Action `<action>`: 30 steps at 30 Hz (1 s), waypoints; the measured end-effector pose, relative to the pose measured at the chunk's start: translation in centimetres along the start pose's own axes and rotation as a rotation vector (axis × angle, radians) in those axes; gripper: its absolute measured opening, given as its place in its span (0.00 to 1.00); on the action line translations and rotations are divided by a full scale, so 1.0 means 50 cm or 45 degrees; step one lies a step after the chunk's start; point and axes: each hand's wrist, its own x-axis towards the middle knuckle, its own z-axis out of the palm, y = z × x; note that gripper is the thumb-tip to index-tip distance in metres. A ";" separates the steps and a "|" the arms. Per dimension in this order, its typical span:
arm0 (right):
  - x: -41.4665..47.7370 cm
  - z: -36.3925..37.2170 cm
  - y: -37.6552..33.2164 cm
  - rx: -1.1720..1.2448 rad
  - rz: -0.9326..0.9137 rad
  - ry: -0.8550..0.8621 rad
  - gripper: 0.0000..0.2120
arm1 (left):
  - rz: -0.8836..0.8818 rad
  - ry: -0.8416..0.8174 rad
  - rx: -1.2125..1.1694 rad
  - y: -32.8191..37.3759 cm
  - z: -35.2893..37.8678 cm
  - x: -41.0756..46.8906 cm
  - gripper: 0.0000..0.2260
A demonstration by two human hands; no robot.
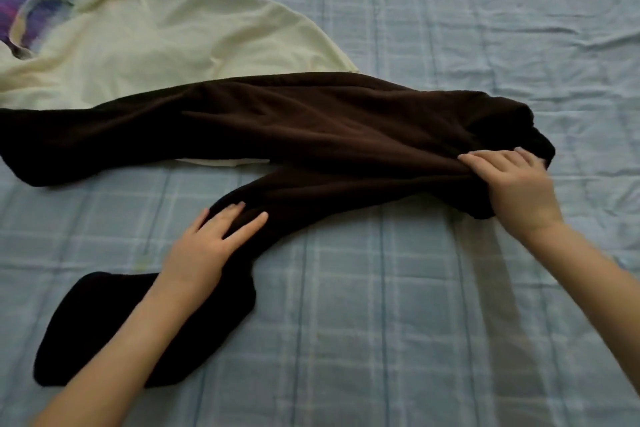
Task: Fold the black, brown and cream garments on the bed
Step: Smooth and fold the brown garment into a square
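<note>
Partly, the brown garment [311, 121] covers the cream garment's [156, 38] hem.

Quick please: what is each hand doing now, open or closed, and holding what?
Left hand: open, fingers flat, pressing on the brown garment.
Right hand: closed, gripping the brown garment's bunched end.

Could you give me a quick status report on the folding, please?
Left hand flat on brown garment. Right hand grips its bunched end. Cream garment partly underneath, unfolded.
</note>
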 end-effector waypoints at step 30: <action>-0.177 0.060 -0.022 0.814 0.836 0.186 0.15 | 0.143 0.258 -0.161 0.129 0.115 0.080 0.31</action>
